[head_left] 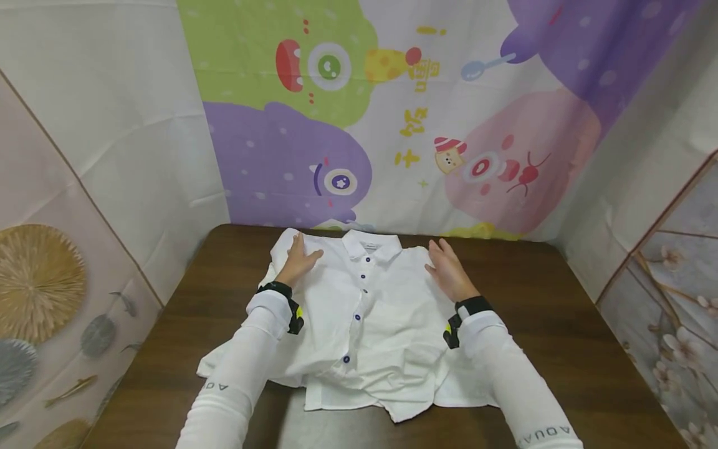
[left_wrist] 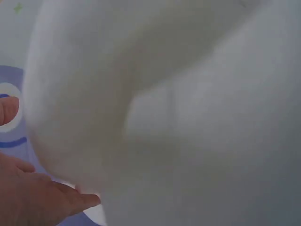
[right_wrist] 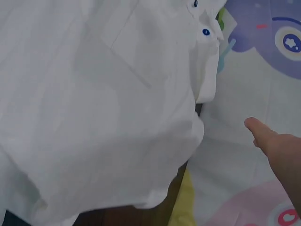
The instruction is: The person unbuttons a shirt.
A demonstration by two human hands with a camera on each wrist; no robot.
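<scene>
White shirt (head_left: 325,293): spread on tabletop (head_left: 538,293) | collar label (head_left: 371,246): illegible | person's right sleeve (head_left: 513,374): "AQUA" | left hand (head_left: 299,263), right hand (head_left: 449,272): at shoulders, fingers extended, thumbs apart | backdrop (head_left: 404,202): yellow Chinese characters (head_left: 414,123)

Reads "AQUA" on the right sleeve (head_left: 507,355), partly legible lettering on the left sleeve (head_left: 235,368), sideways yellow Chinese characters (head_left: 415,121) including 干 and 饭, plus "!", on the printed cloth (head_left: 392,199) beyond the bench's (head_left: 538,280) far edge, and too small on the shirt's (head_left: 320,299) collar label (head_left: 371,246).
</scene>
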